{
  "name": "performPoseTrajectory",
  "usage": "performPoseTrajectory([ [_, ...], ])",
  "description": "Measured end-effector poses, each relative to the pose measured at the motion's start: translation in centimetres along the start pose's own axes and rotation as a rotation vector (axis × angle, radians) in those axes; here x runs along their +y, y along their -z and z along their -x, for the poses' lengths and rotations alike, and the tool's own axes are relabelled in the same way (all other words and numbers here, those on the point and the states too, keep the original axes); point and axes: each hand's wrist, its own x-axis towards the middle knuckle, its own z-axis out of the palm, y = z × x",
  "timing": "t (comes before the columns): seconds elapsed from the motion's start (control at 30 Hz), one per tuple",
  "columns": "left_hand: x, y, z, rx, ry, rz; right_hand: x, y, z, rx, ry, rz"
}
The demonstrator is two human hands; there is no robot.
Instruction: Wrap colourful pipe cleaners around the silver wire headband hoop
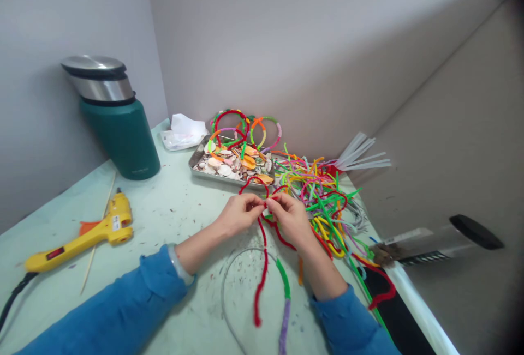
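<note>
My left hand [244, 212] and my right hand [290, 217] meet over the middle of the table, thumbs and forefingers pinched on a red pipe cleaner [261, 289]. It loops up behind the fingers, and red lengths hang below them. Where the fingertips meet, the fuzzy strands are partly hidden. Below my hands lies a thin grey wire hoop [224, 284], its right side wrapped in green and purple fuzz [283, 289]. Close to my right hand spreads a tangled heap of coloured pipe cleaners [323, 197].
A metal tray of seashells [229, 167] stands behind my hands, with colourful fuzzy rings [262, 132] over it. At left are a yellow glue gun [108, 229], a wooden stick [87, 268] and a green bottle [123, 137]. Clear glue sticks [362, 153] lie at the back right.
</note>
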Motion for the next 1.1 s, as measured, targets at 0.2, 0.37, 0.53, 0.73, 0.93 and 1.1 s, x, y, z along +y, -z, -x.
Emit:
performPoseTrajectory([
  [0.2,0.0,-0.1,-0.1,-0.051,0.084,0.139,0.1,0.5,-0.1,-0.001,-0.043,-0.047],
  [0.37,0.1,0.2,0.0,-0.180,0.121,0.311,0.0,0.8,-0.1,-0.009,-0.113,-0.207],
  [0.53,0.8,0.8,0.6,-0.339,0.208,0.613,-0.5,0.7,0.0,-0.110,-0.215,-0.532],
  [0.73,1.2,0.7,0.8,-0.304,0.232,0.695,-0.3,0.4,-0.1,-0.109,-0.238,-0.581],
  [0.93,0.4,0.5,0.1,-0.099,0.216,0.562,0.1,0.2,-0.1,-0.043,-0.171,-0.406],
  [1.1,-0.2,0.0,-0.1,0.070,0.045,0.185,0.0,-0.3,-0.1,-0.032,-0.116,-0.239],
])
